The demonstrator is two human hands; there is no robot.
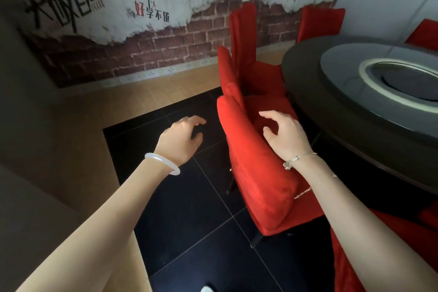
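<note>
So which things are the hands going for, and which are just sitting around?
In the job: nearest red chair, with the left hand beside it and the right hand over it, both holding nothing.

Just sitting around: round dark table, other red chairs, wall poster, black floor tiles.

Matt red cloth covers the chair [258, 173]; the floor tiles [189, 208] look glossy black.
</note>
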